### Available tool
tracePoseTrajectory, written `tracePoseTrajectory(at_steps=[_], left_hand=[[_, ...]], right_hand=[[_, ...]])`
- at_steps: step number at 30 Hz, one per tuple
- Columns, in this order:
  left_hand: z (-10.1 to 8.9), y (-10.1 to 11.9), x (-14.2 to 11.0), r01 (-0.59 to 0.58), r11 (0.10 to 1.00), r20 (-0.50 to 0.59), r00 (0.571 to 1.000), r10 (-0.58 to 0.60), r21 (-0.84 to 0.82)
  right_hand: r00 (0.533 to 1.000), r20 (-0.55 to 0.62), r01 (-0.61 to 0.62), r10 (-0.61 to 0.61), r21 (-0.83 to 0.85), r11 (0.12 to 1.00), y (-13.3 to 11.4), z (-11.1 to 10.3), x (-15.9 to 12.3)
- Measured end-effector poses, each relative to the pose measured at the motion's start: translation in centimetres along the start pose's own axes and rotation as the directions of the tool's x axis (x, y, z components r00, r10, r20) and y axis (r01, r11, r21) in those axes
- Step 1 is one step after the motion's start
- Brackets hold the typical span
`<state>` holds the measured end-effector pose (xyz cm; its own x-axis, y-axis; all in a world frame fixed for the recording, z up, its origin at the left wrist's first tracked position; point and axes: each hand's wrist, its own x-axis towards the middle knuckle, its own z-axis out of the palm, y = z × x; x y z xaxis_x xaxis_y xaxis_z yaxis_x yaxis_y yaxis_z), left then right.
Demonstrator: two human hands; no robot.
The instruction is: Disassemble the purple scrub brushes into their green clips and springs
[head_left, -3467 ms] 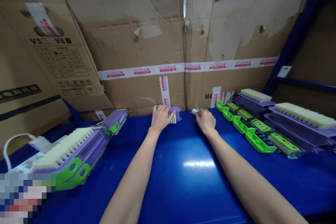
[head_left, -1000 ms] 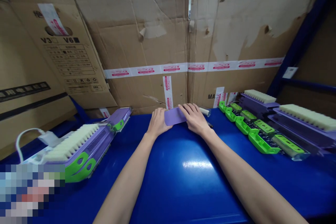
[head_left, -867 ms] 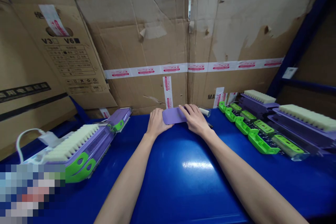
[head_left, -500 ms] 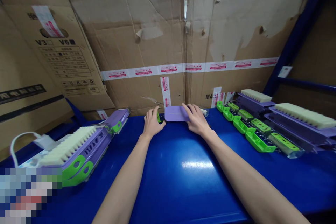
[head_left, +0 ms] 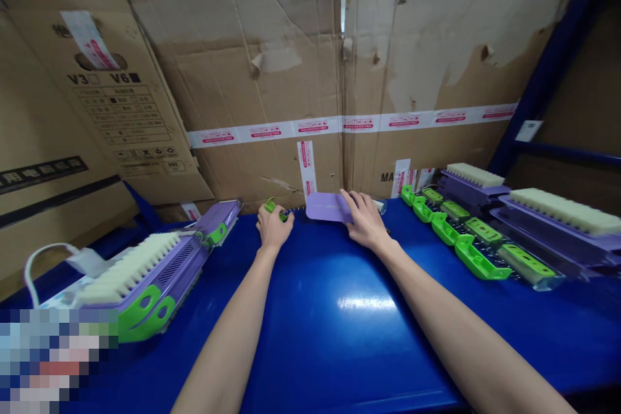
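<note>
A flat purple brush block [head_left: 326,206] lies at the far edge of the blue table [head_left: 339,310], against the cardboard. My right hand [head_left: 365,221] rests on its right end with fingers stretched over it. My left hand [head_left: 273,226] is a little to the left of the block, its fingers closed round a small green plastic part [head_left: 270,207]. A small clear tube-like item [head_left: 380,206] lies just behind my right hand.
Purple and green brush assemblies [head_left: 145,272] with cream bristles lie at the left, with a white cable [head_left: 43,255]. A row of green clips [head_left: 466,239] and more purple brushes [head_left: 557,213] sit at the right. Cardboard boxes [head_left: 272,77] wall the back.
My left hand let go of the purple block, moved left and picked up the small green part. My right hand stayed on the block, which now lies flat.
</note>
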<state>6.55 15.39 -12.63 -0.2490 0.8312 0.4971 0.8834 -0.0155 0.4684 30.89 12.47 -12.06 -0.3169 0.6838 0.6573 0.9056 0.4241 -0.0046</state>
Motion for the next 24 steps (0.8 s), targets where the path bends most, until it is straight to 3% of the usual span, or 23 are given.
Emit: tracePoseTrajectory(at_steps=[8,15,20,24], left_hand=[[0.6,-0.8,0.8,0.136,0.971,-0.11,0.981,-0.159,-0.196],[0.0,-1.0,1.1,0.074,0.969,-0.261,0.956,-0.136,-0.234],[-0.1,-0.7,0.7,-0.133,0.972,-0.419,0.907,0.04,-0.195],[0.2,-0.3,0.4,-0.353,0.934,-0.42,0.858,0.296,-0.062]], right_hand=[[0.999,-0.02,-0.05,0.05,0.021,0.999,-0.6,-0.3,0.0],[0.988,-0.064,-0.135,0.143,0.116,0.984,-0.6,-0.2,0.2],[0.983,-0.029,-0.177,0.184,0.169,0.97,-1.0,0.6,0.4],[0.975,-0.014,-0.208,0.22,0.268,0.941,-1.5,1.9,0.6]])
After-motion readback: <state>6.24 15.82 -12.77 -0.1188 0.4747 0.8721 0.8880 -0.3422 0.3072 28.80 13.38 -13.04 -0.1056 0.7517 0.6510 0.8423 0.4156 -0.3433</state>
